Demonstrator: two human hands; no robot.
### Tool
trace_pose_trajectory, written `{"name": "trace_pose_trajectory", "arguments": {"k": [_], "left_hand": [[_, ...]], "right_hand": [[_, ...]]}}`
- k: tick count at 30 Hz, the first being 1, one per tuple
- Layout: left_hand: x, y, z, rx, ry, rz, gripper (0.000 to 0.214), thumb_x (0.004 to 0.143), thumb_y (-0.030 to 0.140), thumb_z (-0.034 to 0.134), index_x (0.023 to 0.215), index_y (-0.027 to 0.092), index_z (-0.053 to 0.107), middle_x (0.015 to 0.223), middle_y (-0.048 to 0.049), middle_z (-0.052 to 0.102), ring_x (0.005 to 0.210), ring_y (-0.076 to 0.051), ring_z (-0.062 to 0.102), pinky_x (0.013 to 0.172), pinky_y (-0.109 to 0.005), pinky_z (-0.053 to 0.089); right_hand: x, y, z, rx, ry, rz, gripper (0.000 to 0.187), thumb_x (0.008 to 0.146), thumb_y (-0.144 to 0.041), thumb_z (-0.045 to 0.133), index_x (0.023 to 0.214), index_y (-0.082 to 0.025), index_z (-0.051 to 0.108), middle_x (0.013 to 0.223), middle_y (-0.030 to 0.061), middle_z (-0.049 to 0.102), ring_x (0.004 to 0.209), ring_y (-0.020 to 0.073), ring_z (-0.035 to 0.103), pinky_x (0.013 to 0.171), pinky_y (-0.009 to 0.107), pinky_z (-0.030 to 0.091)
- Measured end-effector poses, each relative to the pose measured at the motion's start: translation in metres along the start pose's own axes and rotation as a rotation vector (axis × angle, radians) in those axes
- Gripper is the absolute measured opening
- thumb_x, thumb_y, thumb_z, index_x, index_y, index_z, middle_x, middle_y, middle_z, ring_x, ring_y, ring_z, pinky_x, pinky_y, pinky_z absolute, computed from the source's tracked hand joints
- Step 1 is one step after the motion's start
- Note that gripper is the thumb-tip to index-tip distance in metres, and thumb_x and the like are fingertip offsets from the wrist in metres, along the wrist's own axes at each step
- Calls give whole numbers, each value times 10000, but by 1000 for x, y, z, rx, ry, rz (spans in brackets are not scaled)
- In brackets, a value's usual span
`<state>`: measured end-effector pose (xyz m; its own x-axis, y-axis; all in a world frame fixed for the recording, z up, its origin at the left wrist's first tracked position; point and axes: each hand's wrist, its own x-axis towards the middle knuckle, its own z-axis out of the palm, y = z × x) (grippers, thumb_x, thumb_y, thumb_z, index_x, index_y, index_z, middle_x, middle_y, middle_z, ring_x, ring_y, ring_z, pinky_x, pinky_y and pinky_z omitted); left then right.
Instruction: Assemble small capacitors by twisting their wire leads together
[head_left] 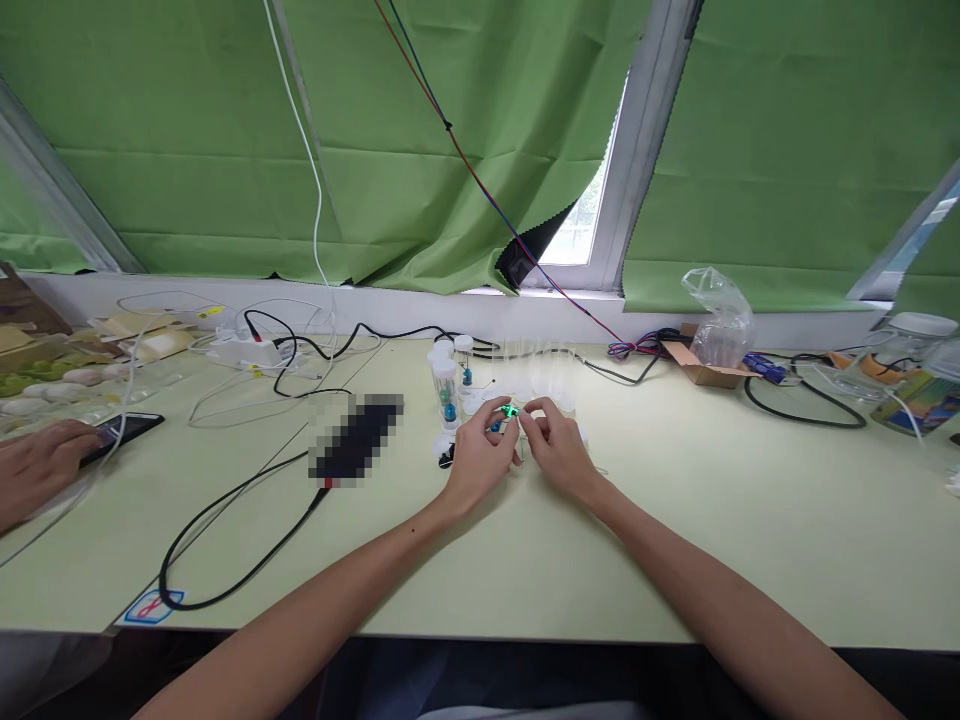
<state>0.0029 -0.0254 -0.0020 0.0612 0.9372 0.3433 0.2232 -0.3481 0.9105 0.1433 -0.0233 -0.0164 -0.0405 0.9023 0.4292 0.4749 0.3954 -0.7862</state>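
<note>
Near the middle of the table, my left hand [484, 448] pinches a small bright green piece [510, 410] between thumb and index finger. The fingers of my right hand [561, 445] are closed at its right side; whether they grip the same piece or something tiny is too small to tell. Left of my hands stands a clear tube [445, 385] with blue and green bits inside. Behind it is a white-capped vial [465, 362] with a dark blue bit. A small black object [446, 456] lies beside my left hand. Several clear containers [536, 365] stand behind my hands, partly hidden.
A blurred dark device [356, 440] with a black cable [217, 605] lies to the left. At the far left, another person's hand [49, 460] touches a phone [131, 430]. A power strip [244, 350] and an open cardboard box [705, 365] with a plastic bag stand towards the wall.
</note>
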Motion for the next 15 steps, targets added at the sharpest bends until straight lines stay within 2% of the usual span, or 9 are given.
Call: {"name": "trace_pose_trajectory", "arguments": {"k": [7,15], "left_hand": [[1,-2,0,-18,-11,-39,497,818,409,602,1263,189,585,815,-79,727,693,-193,702,620,-284,546],[2,-3,-1,-24,-76,-53,484,839,404,572,1277,196,559,893,-85,727,510,-135,645,549,-269,529]], "right_hand": [[0,2,0,21,-24,-32,283,945,-466,438,1054,-211,493,508,-82,465,457,120,402,492,234,287],[1,4,1,15,-24,-18,279,970,-472,386,961,-219,503,516,-69,475,472,128,414,511,245,298]]}}
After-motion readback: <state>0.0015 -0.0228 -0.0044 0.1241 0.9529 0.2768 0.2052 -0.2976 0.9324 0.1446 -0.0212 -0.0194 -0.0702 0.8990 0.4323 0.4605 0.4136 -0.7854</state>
